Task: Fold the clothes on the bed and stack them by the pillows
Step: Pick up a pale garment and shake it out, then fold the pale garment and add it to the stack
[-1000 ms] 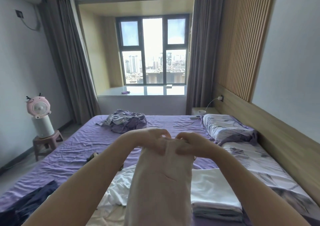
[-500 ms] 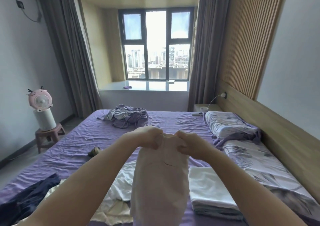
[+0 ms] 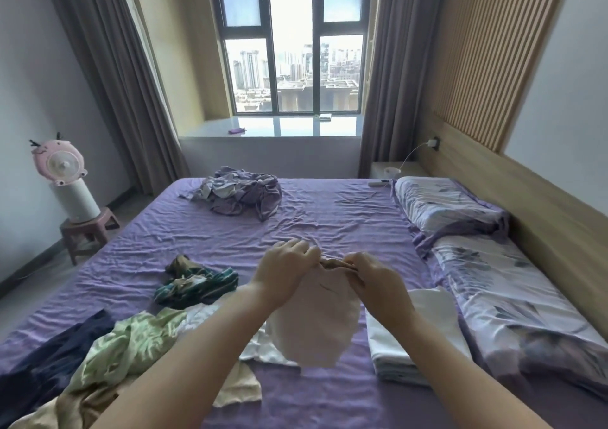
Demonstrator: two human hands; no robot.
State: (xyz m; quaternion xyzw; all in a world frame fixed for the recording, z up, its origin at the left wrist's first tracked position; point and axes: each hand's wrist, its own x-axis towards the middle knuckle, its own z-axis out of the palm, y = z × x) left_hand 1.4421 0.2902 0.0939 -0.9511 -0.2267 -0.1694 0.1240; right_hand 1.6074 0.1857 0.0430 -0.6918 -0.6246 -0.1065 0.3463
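Note:
A pale pink garment (image 3: 312,326) hangs over the purple bed (image 3: 329,224). My left hand (image 3: 284,270) and my right hand (image 3: 371,279) pinch its bunched top edge, close together. To its right lies a stack of folded white clothes (image 3: 414,343), beside two floral pillows (image 3: 441,205) (image 3: 513,300). Unfolded clothes lie at the lower left: a light green one (image 3: 131,339), a dark navy one (image 3: 49,359), a white one (image 3: 263,346) under the held garment, and a green striped one (image 3: 197,280).
A crumpled purple heap (image 3: 243,190) lies at the far end of the bed. A wooden headboard (image 3: 543,211) runs along the right. A pink fan (image 3: 61,165) stands on a stool (image 3: 87,228) at the left. A bedside table (image 3: 391,168) is by the window.
The view has tilted down toward the bed. The garment has been gathered shorter and hangs lower, nearer the bed. Both hands still hold its top edge.

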